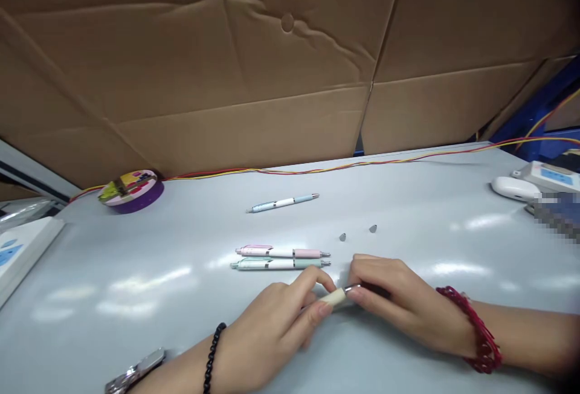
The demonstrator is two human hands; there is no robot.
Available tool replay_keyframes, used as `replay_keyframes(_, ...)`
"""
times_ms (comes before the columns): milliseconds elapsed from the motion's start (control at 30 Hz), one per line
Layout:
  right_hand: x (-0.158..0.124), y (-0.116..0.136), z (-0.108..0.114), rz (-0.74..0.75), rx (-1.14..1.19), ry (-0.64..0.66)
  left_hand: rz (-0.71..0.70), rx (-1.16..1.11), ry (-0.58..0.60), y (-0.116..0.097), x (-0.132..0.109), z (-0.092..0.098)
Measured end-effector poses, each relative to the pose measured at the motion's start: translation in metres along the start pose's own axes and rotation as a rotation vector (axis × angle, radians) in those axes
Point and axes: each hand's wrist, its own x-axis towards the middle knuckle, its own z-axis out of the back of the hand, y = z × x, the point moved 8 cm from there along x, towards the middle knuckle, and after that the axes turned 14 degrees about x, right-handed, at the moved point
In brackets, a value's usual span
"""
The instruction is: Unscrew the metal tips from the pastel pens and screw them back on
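Note:
A cream pen (334, 298) lies between my two hands, tilted up to the right. My left hand (272, 327) is closed around its barrel, hiding the rear part. At the other end, my right hand (399, 294) pinches the pen's dark metallic tip, which its fingers partly cover. Just beyond my hands, a pink-and-white pen (283, 252) and a green-and-white pen (281, 264) lie side by side. Two small grey cone-shaped pieces, one cone (342, 237) and another cone (373, 228), rest farther back on the table.
A blue-and-white pen (283, 203) lies toward the back of the grey table (190, 321). A round purple box (136, 191) sits back left. A silver metal object (136, 373) is beside my left forearm. At right are a white mouse-like device (515, 188) and a power strip (550, 175).

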Motion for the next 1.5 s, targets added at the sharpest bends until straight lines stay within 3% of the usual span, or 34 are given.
replay_keyframes(367,0.001,-0.006,0.011,-0.088,0.114,-0.11,-0.011,-0.022,-0.098,-0.001,-0.002,0.008)
replay_keyframes(567,0.0,-0.007,0.007,-0.09,0.125,-0.064,-0.076,0.016,-0.14,-0.005,-0.001,0.013)
replay_keyframes(733,0.0,0.0,0.022,-0.027,-0.143,-0.12,-0.106,0.155,-0.143,-0.009,-0.004,0.012)
replay_keyframes(867,0.007,-0.003,0.042,-0.062,-0.386,-0.119,-0.279,0.448,-0.129,-0.021,-0.01,0.0)
replay_keyframes(967,0.012,-0.012,0.044,-0.124,-0.605,-0.046,-0.406,0.745,-0.215,-0.028,-0.014,-0.008)
replay_keyframes(1033,0.012,-0.018,0.043,-0.16,-0.734,-0.025,-0.465,0.809,-0.324,-0.033,-0.017,-0.005)
replay_keyframes(1133,0.011,-0.023,0.038,-0.184,-0.869,-0.01,-0.578,0.749,-0.488,-0.042,-0.026,0.006)
replay_keyframes(1233,0.009,-0.024,0.035,-0.183,-0.951,-0.011,-0.656,0.637,-0.574,-0.047,-0.035,0.015)
replay_keyframes(1500,0.009,-0.005,0.056,-0.132,-0.961,-0.125,-0.657,0.318,-0.582,-0.033,-0.04,0.023)
